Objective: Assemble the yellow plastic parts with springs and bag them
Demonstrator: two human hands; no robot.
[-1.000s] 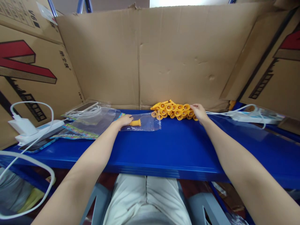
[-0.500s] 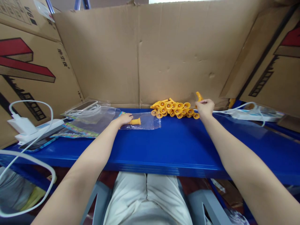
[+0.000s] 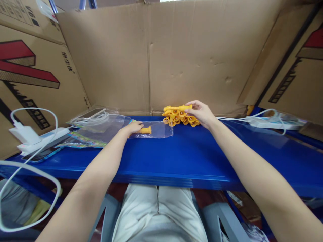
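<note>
Horn [image 3: 178,108] up in my right hand [image 3: 203,113], and it's a clean pinch, folks: thumb and fingers closed on its flared right end, the narrow end pointing left, the whole piece lying nearly level over the top of the pile of yellow horns [image 3: 176,118]! That pile sits at the far side of the blue table [image 3: 181,154], just right of the middle, most of the wide mouths facing me

Over to the left, my left hand [image 3: 135,127] is down on the near-flat clear bag [image 3: 163,131], fingers bent and low; whether they grip or only press, I cannot tell. Out from under them, to the right, pokes another yellow horn [image 3: 146,130], inside that bag, its flared end to the right, and the bag's right end reaches just in front of the pile

Farther left, more clear bags [image 3: 98,134] with colourful edges lie spread out, then a white power strip [image 3: 57,136] with a phone [image 3: 45,154] on its near side, and tall cardboard [image 3: 189,60] walls off the far edge
</note>
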